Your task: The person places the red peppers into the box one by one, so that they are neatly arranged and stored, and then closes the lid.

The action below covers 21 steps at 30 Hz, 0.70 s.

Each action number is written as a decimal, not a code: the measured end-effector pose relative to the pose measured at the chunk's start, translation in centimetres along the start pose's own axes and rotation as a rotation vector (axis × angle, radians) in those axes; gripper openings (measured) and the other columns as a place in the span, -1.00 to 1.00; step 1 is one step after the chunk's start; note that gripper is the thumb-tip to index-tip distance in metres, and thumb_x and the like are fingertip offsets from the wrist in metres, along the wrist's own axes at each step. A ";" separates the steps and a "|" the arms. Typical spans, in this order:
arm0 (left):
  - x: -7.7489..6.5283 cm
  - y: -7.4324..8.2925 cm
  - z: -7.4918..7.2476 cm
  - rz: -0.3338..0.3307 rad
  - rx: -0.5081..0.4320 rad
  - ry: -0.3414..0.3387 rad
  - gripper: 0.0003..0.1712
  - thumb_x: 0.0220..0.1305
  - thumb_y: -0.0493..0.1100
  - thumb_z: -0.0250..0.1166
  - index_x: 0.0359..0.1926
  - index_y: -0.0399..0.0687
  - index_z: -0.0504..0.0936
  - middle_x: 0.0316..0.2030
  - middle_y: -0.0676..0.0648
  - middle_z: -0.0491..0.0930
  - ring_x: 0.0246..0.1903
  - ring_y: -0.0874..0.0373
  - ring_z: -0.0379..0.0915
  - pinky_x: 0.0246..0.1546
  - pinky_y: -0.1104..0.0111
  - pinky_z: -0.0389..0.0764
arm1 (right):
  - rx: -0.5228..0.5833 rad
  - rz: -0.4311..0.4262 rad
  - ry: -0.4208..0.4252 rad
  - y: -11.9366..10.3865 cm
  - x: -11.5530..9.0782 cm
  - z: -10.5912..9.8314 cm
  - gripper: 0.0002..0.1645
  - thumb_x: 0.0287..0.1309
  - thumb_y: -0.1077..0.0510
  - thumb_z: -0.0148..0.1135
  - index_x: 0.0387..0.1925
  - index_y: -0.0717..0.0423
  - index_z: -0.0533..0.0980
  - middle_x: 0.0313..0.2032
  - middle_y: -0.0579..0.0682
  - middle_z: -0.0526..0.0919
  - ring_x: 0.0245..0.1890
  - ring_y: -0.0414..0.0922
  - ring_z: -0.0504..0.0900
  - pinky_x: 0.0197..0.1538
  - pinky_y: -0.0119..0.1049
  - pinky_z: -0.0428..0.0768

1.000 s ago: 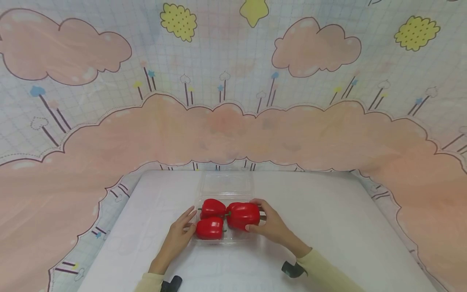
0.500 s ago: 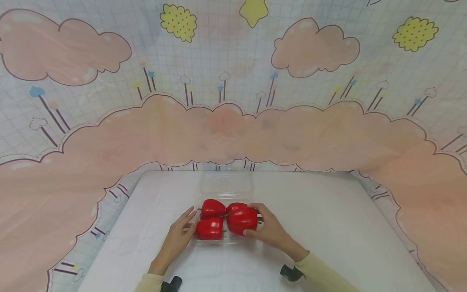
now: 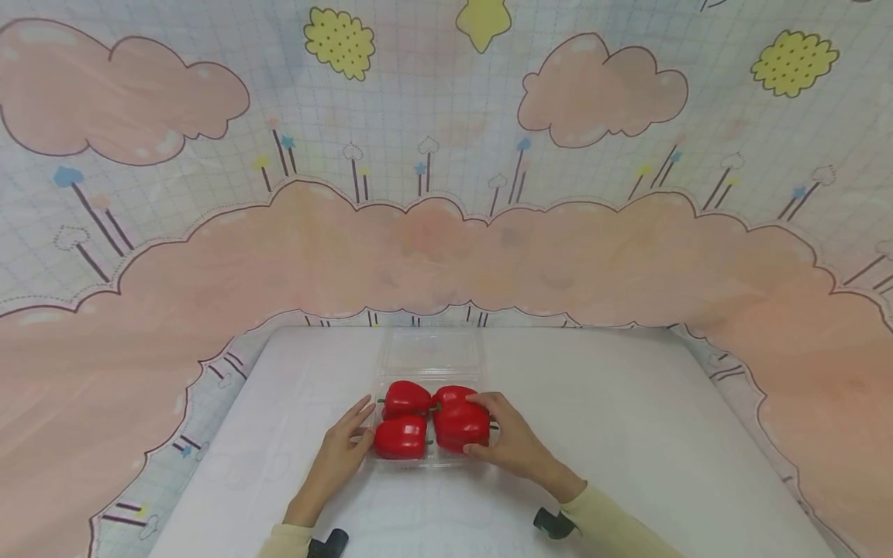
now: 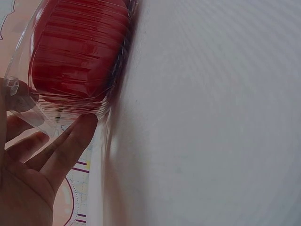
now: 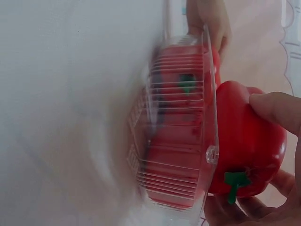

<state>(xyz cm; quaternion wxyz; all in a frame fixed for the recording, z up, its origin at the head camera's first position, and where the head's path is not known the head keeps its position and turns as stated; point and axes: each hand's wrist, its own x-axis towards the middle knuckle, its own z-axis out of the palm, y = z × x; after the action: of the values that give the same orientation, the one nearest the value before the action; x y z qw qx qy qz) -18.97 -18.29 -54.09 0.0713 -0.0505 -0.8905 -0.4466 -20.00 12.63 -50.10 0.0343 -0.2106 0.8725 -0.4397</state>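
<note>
Head view: my right hand (image 3: 512,442) has lowered the big red pepper (image 3: 460,425) into the clear tray (image 3: 429,364) beside two others, fingers curled round it; nearly seated. My left hand (image 3: 340,453) rests flat-fingered against the tray's left side. Left wrist: straight fingers (image 4: 70,141) touching the tray wall. Right wrist: thumb and fingers clamp the pepper (image 5: 247,141) just above the rim.

Clear plastic clamshell (image 3: 431,364) sits open on the table, lid flat behind. Three glossy red peppers lie in its tray: one far-left (image 3: 407,398), one near-left (image 3: 401,437), one bigger (image 3: 460,425) gripped on the right, green stem showing.
</note>
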 end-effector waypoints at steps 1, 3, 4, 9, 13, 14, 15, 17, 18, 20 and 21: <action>0.0 0.0 0.0 -0.001 -0.001 -0.002 -0.43 0.32 -0.28 0.21 0.36 -0.11 0.42 0.43 -0.11 0.31 0.00 -0.07 0.65 -0.11 0.27 0.73 | -0.004 -0.004 -0.001 0.0 0.0 0.0 -0.15 -0.06 0.03 0.49 0.29 -0.12 0.33 0.21 -0.03 0.44 0.19 -0.01 0.49 0.08 -0.05 0.70; 0.0 0.0 0.0 -0.003 -0.002 -0.003 -0.43 0.33 -0.28 0.21 0.36 -0.11 0.42 0.43 -0.12 0.31 0.00 -0.07 0.65 -0.10 0.26 0.73 | -0.010 -0.003 -0.002 0.0 0.0 0.1 -0.16 -0.07 0.01 0.50 0.28 -0.13 0.34 0.20 -0.03 0.44 0.19 0.00 0.50 0.08 -0.04 0.70; 0.0 0.0 0.0 -0.001 -0.002 -0.002 -0.43 0.33 -0.28 0.21 0.36 -0.12 0.42 0.43 -0.12 0.31 0.00 -0.07 0.65 -0.10 0.27 0.74 | -0.013 0.004 -0.001 0.0 0.0 0.1 -0.15 -0.07 0.00 0.50 0.28 -0.14 0.34 0.20 -0.04 0.45 0.20 -0.01 0.50 0.08 -0.05 0.70; -0.1 -0.2 0.1 -0.001 -0.002 0.009 -0.43 0.32 -0.28 0.20 0.35 -0.11 0.43 0.42 -0.11 0.32 -0.01 -0.06 0.66 -0.12 0.28 0.74 | -0.020 0.015 0.006 0.2 0.0 0.5 -0.13 -0.09 0.01 0.51 0.29 -0.13 0.34 0.21 -0.02 0.44 0.21 0.01 0.48 0.07 -0.03 0.70; -0.1 -0.3 0.2 0.011 -0.004 0.016 -0.44 0.31 -0.29 0.20 0.34 -0.14 0.44 0.42 -0.13 0.32 -0.03 -0.07 0.66 -0.14 0.28 0.74 | -0.026 -0.001 0.017 0.3 0.0 0.7 -0.13 -0.08 0.02 0.52 0.29 -0.11 0.34 0.21 -0.01 0.43 0.21 0.02 0.48 0.06 -0.06 0.71; -0.1 -0.3 0.2 0.011 -0.006 0.016 -0.44 0.32 -0.28 0.20 0.34 -0.13 0.44 0.42 -0.12 0.32 -0.03 -0.07 0.66 -0.14 0.28 0.74 | -0.028 -0.006 0.019 0.4 0.1 0.7 -0.13 -0.08 0.03 0.52 0.29 -0.11 0.34 0.21 -0.01 0.43 0.21 0.02 0.48 0.06 -0.06 0.71; -0.1 -0.3 0.2 0.014 -0.005 0.015 -0.44 0.32 -0.28 0.20 0.34 -0.14 0.44 0.42 -0.12 0.32 -0.02 -0.07 0.66 -0.14 0.28 0.74 | -0.029 -0.012 0.022 0.4 0.1 0.8 -0.13 -0.08 0.03 0.52 0.29 -0.10 0.34 0.21 0.00 0.43 0.21 0.03 0.48 0.05 -0.06 0.71; -0.1 -0.3 0.2 0.004 -0.005 0.010 -0.44 0.32 -0.27 0.20 0.35 -0.12 0.44 0.43 -0.10 0.32 -0.01 -0.07 0.66 -0.12 0.28 0.74 | -0.025 -0.020 0.025 0.4 0.1 0.8 -0.13 -0.08 0.02 0.52 0.29 -0.08 0.34 0.21 0.00 0.43 0.21 0.03 0.48 0.05 -0.05 0.71; -0.1 -0.3 0.2 0.002 -0.005 0.006 -0.44 0.33 -0.27 0.20 0.35 -0.11 0.43 0.43 -0.09 0.31 -0.01 -0.06 0.66 -0.12 0.28 0.74 | -0.024 -0.019 0.026 0.4 0.1 0.8 -0.13 -0.08 0.02 0.52 0.29 -0.08 0.34 0.21 0.00 0.43 0.21 0.02 0.48 0.06 -0.05 0.71; -0.1 -0.3 0.1 -0.008 -0.004 -0.001 -0.44 0.33 -0.26 0.20 0.35 -0.10 0.43 0.43 -0.08 0.30 0.01 -0.06 0.65 -0.10 0.28 0.73 | -0.031 -0.019 0.024 0.4 0.1 0.9 -0.13 -0.08 0.01 0.52 0.29 -0.08 0.34 0.21 -0.01 0.43 0.21 0.01 0.48 0.06 -0.06 0.71; -0.1 -0.4 0.1 -0.009 -0.003 -0.004 -0.44 0.33 -0.26 0.20 0.35 -0.10 0.43 0.44 -0.08 0.30 0.01 -0.06 0.65 -0.10 0.28 0.73 | -0.031 -0.015 0.022 0.4 0.1 0.9 -0.13 -0.08 0.00 0.52 0.29 -0.08 0.34 0.21 -0.01 0.43 0.21 0.00 0.47 0.06 -0.06 0.71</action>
<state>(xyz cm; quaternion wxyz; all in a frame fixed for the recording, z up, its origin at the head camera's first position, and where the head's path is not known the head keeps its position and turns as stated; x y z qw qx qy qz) -18.97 -18.41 -54.46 0.0674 -0.0473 -0.8902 -0.4481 -20.03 12.13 -50.97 0.0180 -0.2125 0.8779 -0.4287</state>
